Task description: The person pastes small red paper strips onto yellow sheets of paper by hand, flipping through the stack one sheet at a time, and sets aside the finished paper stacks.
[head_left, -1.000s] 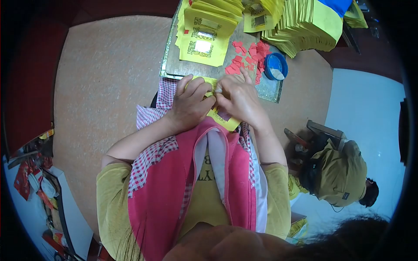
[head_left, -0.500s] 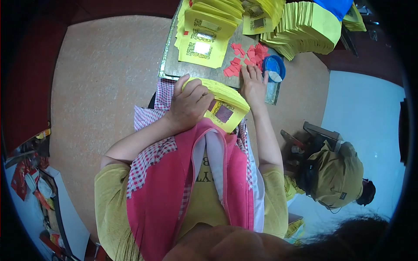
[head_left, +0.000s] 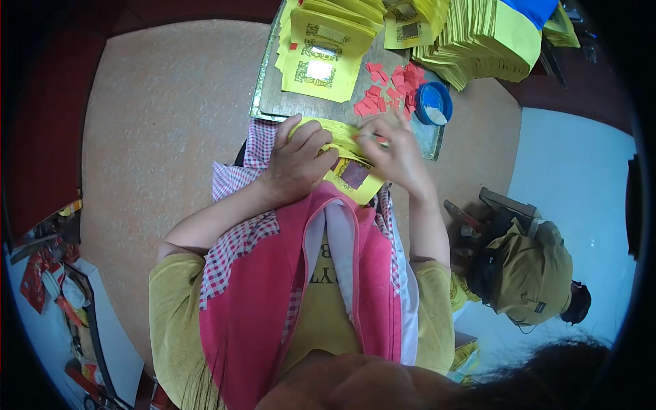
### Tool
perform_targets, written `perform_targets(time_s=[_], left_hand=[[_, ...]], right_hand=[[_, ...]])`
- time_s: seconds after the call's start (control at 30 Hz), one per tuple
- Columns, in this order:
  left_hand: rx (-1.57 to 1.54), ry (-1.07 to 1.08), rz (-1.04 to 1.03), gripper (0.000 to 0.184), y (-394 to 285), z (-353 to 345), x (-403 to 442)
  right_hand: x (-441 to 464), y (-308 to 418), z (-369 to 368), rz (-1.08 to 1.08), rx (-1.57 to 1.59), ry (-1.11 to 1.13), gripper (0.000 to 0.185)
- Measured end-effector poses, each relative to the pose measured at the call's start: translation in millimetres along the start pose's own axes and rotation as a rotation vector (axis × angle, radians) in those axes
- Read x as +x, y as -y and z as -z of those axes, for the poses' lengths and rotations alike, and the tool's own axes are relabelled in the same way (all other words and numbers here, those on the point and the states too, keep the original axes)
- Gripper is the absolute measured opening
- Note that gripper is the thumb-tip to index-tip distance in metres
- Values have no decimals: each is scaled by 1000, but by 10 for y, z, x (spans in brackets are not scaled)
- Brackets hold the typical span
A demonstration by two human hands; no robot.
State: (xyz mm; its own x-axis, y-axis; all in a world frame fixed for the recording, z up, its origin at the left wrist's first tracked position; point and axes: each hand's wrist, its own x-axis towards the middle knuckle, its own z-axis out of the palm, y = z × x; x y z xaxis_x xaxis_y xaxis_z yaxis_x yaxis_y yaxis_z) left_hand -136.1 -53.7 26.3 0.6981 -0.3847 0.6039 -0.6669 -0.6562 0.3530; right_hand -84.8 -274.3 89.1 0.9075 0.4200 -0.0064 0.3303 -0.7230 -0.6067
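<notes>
My left hand [head_left: 298, 160] is closed around a stack of yellow printed paper sheets [head_left: 354, 186], which rests against the front of my body at the near edge of the table. The top sheet shows dark lettering and a dark purple square. Over the right part of that stack is my right hand [head_left: 396, 154], fingers pinched and smeared by motion. A bit of red shows at its fingertips, seemingly a small red paper piece. Beyond the hands, loose red paper pieces [head_left: 371, 102] lie on the table [head_left: 273, 102], beside a blue tub [head_left: 433, 102] with white matter inside.
Yellow printed sheets [head_left: 321, 65] stand stacked at the table's far left. A large fanned stack of yellow paper [head_left: 478, 41] is at the back right, near a blue cloth or bag [head_left: 529, 10]. To the right, an olive backpack [head_left: 536, 273] rests beside the white wall.
My right hand has moved from the red paper pieces on the table back toward me, over the yellow stack, and its fingers have closed. My left hand keeps its hold.
</notes>
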Motion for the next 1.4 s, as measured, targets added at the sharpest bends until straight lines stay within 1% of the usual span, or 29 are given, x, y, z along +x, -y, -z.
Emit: perform_targets(time_s=[0.07,0.1,0.17,0.2,0.27,0.3,0.37,0.4,0.43,0.5,0.53,0.57,0.63,0.67,0.7,0.77,0.8,0.87,0.9,0.97,1.0,1.07,1.1,1.17,1.2,1.23,1.3,1.33,1.4], left_hand=[[17,-4,6,16,3,-18,-10],[18,-5,6,16,1,-16,-5],[7,2,25,13,-17,-14,15],[7,0,25,13,-21,-3,24],[9,34,28,12,-17,27,33],[11,33,33,12,-12,35,24],[-18,31,29,13,4,35,23],[-20,26,28,13,12,21,19],[-34,-3,30,15,21,1,7],[-50,-35,30,16,24,-19,14],[-42,-27,39,17,21,-20,18],[-32,-17,51,19,17,-17,12],[-25,-4,50,18,19,-10,-1],[-23,6,42,18,22,-12,3],[-25,6,40,18,20,-15,8],[-25,-7,45,16,7,-11,8],[-26,-6,45,16,1,-2,15],[-11,-14,47,15,-10,15,33],[-11,-12,47,15,-6,15,31],[3,14,20,15,6,20,17],[3,20,20,15,5,24,6],[3,-4,3,14,2,20,6],[0,-4,-1,14,0,10,10],[33,-28,-5,14,0,-4,9],[37,-30,-2,14,4,-1,6],[25,-25,-4,14,3,1,2],[12,-21,-5,14,-3,8,-4],[13,-1,-7,14,-3,18,-4],[16,18,-4,15,8,33,-7]], right_hand=[[4,163,-41,106,-21,124,11],[36,201,-90,108,-22,124,11],[89,242,-155,115,-258,92,14],[84,241,-153,116,-260,91,14],[83,213,-154,160,-199,-60,19],[69,157,-119,164,-198,-56,19],[24,-50,36,31,59,-26,29],[32,-162,77,-81,-19,-20,36],[38,-360,25,-82,-24,-21,36],[15,-833,-224,-137,-356,-186,36],[6,-924,-316,-113,-473,-208,38],[-6,-1000,-391,-109,-472,-205,38],[-28,-1089,-529,-8,-777,-181,38],[-49,-1190,-581,48,-830,-207,34],[-47,-1175,-525,45,-831,-209,34],[-35,-1126,-393,-40,-590,-244,28],[-20,-1076,-349,-42,-589,-244,28],[12,-941,-237,-192,-350,-239,20],[26,-825,-166,-193,-348,-238,20],[28,-489,-41,-118,-115,-101,17],[22,-279,2,-121,-110,-100,17],[12,101,35,74,-57,9,15],[9,168,20,71,-58,5,15],[26,260,-24,189,-105,102,15],[46,282,-60,161,-185,116,20],[70,298,-92,165,-186,119,20],[108,309,-140,157,-323,84,24],[100,295,-136,159,-322,85,24],[60,211,-85,193,-235,-36,30]])
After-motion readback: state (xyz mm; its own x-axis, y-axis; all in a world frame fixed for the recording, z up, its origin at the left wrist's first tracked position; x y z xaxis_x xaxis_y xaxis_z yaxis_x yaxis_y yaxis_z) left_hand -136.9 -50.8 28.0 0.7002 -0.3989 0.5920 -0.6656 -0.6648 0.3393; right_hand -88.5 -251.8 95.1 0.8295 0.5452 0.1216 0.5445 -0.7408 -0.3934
